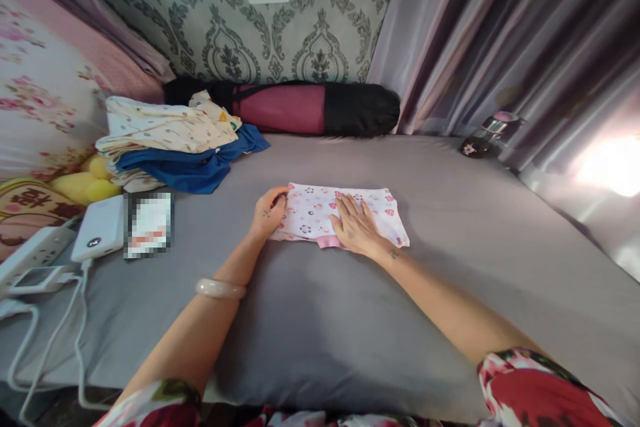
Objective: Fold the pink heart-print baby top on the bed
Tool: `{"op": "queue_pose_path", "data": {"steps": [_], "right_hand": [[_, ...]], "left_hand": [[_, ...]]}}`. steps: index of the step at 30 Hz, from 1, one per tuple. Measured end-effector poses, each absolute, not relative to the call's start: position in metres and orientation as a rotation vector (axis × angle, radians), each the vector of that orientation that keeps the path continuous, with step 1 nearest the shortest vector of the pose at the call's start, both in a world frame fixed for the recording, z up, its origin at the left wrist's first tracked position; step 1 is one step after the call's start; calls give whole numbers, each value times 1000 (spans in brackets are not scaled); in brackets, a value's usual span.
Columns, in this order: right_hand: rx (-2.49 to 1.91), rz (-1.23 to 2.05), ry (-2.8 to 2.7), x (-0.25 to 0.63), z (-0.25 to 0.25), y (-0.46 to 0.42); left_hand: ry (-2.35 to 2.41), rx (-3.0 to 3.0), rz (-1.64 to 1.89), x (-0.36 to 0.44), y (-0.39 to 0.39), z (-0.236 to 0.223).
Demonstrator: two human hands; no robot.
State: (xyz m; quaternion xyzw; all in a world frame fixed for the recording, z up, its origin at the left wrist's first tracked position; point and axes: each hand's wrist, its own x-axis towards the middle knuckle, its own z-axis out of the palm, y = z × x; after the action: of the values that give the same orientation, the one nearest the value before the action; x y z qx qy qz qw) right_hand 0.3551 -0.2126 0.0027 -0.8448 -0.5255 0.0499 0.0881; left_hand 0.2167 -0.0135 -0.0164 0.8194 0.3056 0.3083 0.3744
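A white garment with a pink and red print lies folded into a flat rectangle on the grey sheet. A strip of pink cloth shows under its near edge. At the garment's left end, my left hand curls its fingers around the edge; some fingertips are hidden. My right hand rests palm down on the right half of the print, its fingers stretched and slightly spread.
Folded clothes, cream over blue, are piled at the back left. A long black and maroon bag lies along the wall. White power bank, power strip and cables sit at left. A dark flask stands back right.
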Motion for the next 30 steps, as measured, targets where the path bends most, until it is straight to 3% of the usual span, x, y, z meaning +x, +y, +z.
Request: {"op": "queue_pose_path", "data": {"steps": [30], "right_hand": [[-2408, 232, -1559, 326, 4, -150]], "left_hand": [[790, 1857, 957, 218, -5, -24]]}}
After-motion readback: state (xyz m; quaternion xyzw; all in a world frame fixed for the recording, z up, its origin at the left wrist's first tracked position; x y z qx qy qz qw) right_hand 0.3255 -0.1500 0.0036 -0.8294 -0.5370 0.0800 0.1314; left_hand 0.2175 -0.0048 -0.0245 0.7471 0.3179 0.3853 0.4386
